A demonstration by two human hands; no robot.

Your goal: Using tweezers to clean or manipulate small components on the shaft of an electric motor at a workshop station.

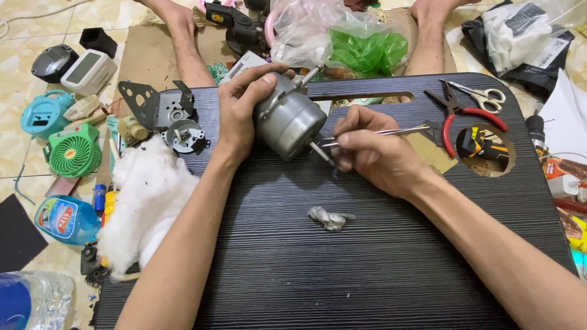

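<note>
Left of the grey motor, white cotton wool lies on the edge of the dark worktop. Your left hand closes its fingers around the motor and holds it tilted above the worktop. Just right of the motor, your right hand pinches thin metal tweezers at its shaft. Further right lie red pliers.
</note>
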